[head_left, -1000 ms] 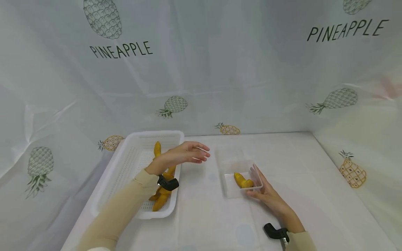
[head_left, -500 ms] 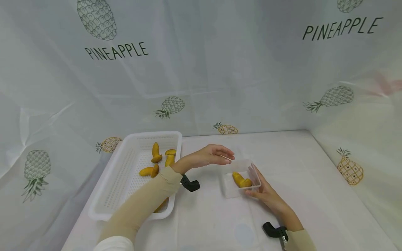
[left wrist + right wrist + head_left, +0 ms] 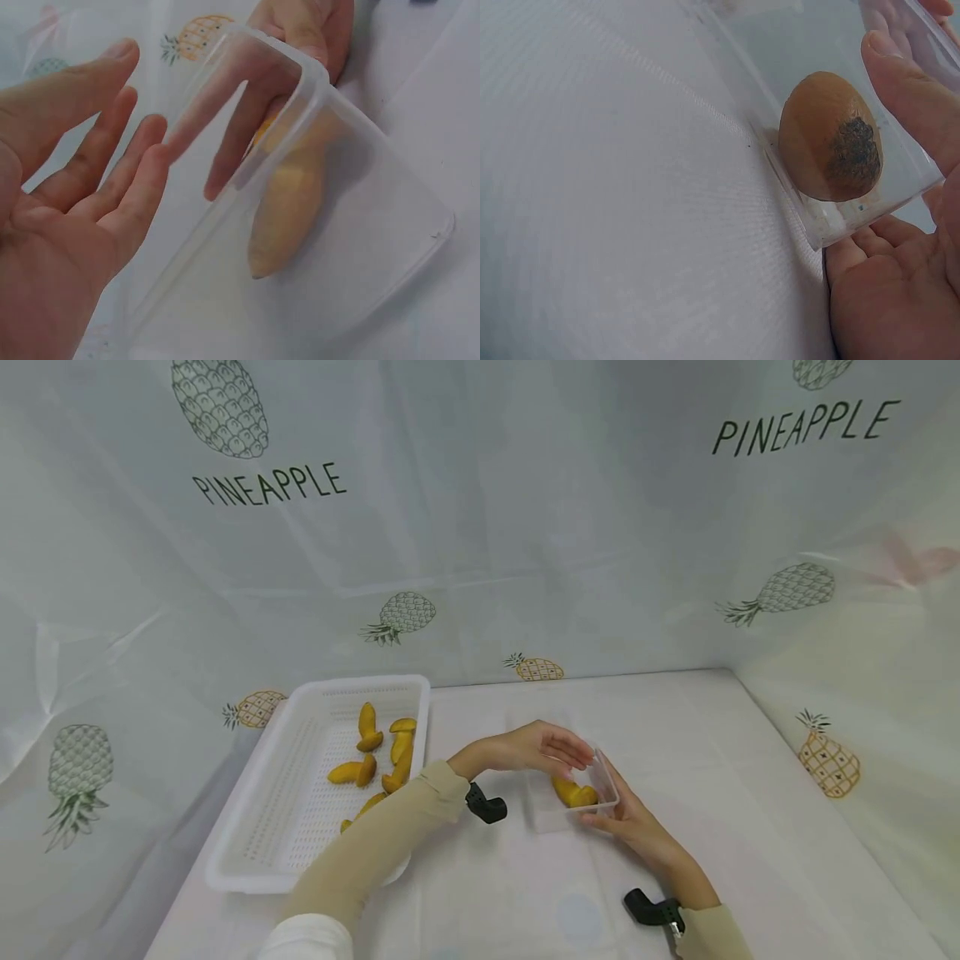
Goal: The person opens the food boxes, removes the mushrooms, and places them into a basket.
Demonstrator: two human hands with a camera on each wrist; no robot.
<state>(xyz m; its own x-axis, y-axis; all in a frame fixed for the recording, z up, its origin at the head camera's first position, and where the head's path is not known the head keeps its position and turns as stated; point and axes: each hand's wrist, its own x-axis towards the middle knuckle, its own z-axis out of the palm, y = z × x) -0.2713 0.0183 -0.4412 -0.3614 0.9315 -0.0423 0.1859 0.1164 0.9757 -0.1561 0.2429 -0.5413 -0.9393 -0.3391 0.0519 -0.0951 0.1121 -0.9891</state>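
Note:
A clear plastic box point(image 3: 543, 814) sits on the white table with a yellow-orange fruit piece point(image 3: 573, 793) inside. My left hand point(image 3: 551, 749) hovers over the box's far rim, fingers relaxed and holding nothing. My right hand point(image 3: 626, 818) grips the box's right wall. In the left wrist view the left hand point(image 3: 82, 187) is open beside the box point(image 3: 375, 247), the fruit piece point(image 3: 289, 210) shows through the wall, and the right hand's fingers point(image 3: 307, 30) curl over the rim. In the right wrist view the fruit piece point(image 3: 830, 139) presses against the box corner point(image 3: 810, 217) above my right hand point(image 3: 900, 300).
A white perforated basket point(image 3: 247, 827) stands at the left with several more yellow fruit pieces point(image 3: 367, 768) in it. A pineapple-print sheet covers the table and forms the back and side walls. Bare tabletop lies right of the box.
My left hand has moved right from above the basket to over the clear box. My right hand has stayed on the box's right side.

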